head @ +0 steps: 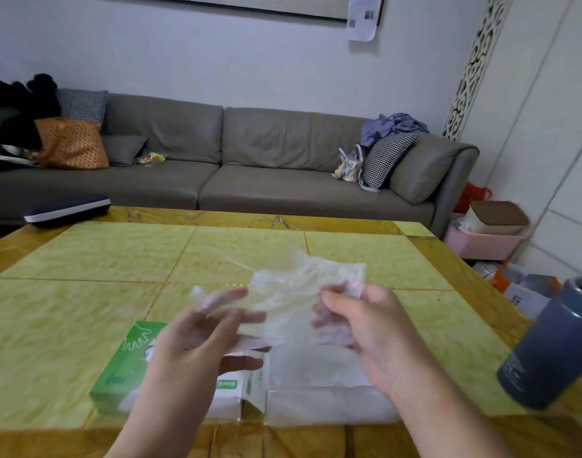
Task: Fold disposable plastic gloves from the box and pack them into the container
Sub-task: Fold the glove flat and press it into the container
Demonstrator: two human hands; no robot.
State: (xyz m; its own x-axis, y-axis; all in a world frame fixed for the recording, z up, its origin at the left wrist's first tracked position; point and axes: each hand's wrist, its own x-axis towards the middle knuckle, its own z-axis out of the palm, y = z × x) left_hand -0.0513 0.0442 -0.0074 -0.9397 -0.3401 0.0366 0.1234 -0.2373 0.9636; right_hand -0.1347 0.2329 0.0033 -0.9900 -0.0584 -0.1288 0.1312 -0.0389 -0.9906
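Above the green glove box (117,375), left hand (200,335) and right hand (365,325) each pinch a clear glove (283,292); the slippery film may slide free, spoiling the fold

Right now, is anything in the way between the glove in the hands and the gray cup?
Nothing visible. Both hands, left and right, hold the plastic glove above the table. Only bare tabletop lies between it and the gray container at the right edge.
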